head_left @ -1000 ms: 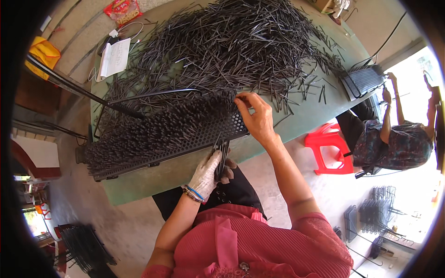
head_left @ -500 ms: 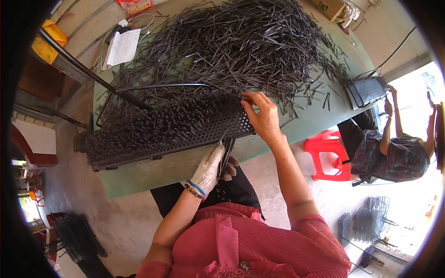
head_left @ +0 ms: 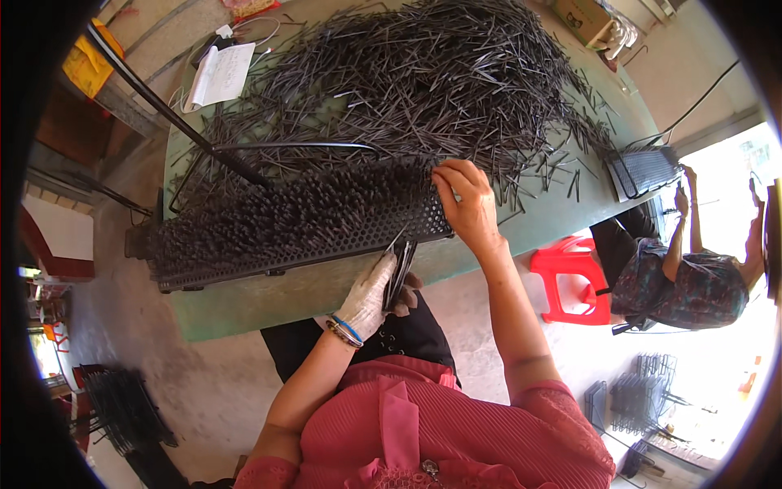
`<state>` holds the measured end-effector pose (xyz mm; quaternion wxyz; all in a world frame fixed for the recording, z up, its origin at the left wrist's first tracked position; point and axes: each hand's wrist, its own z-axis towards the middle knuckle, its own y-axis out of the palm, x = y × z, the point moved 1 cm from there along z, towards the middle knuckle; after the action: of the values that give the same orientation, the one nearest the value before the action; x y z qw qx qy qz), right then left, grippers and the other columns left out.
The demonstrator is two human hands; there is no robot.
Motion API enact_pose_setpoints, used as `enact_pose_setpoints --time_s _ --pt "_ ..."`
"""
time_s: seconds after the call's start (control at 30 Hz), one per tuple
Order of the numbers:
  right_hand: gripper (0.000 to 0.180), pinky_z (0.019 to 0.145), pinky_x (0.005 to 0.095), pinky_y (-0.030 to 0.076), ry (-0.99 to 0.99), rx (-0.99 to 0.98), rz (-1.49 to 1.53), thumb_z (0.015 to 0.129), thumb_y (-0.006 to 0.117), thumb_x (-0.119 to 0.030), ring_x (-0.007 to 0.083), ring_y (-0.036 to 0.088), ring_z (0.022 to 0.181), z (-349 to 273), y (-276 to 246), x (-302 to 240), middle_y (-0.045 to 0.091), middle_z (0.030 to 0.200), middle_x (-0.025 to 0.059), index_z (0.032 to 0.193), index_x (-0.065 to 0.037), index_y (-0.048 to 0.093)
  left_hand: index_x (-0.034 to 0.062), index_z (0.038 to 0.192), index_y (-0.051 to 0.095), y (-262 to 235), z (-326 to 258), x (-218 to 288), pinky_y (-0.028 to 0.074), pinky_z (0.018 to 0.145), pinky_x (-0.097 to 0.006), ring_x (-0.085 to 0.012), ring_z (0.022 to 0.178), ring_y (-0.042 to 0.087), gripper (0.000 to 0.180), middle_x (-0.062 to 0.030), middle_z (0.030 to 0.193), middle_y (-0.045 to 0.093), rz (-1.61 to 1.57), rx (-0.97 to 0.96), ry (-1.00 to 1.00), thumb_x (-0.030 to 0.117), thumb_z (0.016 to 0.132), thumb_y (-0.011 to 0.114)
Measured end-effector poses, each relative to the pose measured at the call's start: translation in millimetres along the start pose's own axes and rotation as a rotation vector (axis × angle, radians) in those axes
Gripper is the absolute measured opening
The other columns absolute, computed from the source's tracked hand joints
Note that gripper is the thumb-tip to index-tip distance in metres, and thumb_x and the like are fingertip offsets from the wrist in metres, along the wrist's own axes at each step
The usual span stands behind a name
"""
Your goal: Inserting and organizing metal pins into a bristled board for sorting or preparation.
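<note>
A long black perforated panel (head_left: 414, 218) lies along the near edge of the green table, tilted slightly. Thin black strips (head_left: 269, 210) stand densely in its holes over most of its length; bare holes show toward the right end. My left hand (head_left: 368, 298), in a pale glove with grey fingertips, is closed round a bundle of loose black strips (head_left: 398, 275) just below the panel's front edge. At the panel's right end, my bare right hand (head_left: 471, 204) has thumb and fingertips pinched together. What it pinches, if anything, is too small to make out.
A big heap of black strips (head_left: 456, 81) covers the green table (head_left: 546, 212). A black metal bar (head_left: 155, 98) rises behind the panel at left. At right, a person (head_left: 680, 277) works at another panel (head_left: 643, 173) near a red stool (head_left: 570, 281). A notebook (head_left: 224, 73) lies far left.
The whole view has shifted slightly. My right hand stays at the panel's right end with its fingers a little more curled in. My left hand still grips the bundle of strips.
</note>
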<state>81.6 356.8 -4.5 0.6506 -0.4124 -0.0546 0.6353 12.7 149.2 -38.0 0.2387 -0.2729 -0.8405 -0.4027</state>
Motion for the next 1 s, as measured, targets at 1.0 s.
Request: enact_pose_setpoints --time_s 1.0 --pt "0.012 0.071 0.0400 0.049 0.220 -0.110 0.027 0.075 0.075 -0.008 0.0281 0.062 0.080 9 7 -5 0.060 0.092 0.0098 0.079 -0.001 0.066 0.0076 0.115 0.057 -14 -2 4 0.052 0.048 -0.026 -0.0161 0.062 0.065 0.053 -0.0126 0.091 0.068 -0.010 -0.033 -0.060 0.056 0.099 0.043"
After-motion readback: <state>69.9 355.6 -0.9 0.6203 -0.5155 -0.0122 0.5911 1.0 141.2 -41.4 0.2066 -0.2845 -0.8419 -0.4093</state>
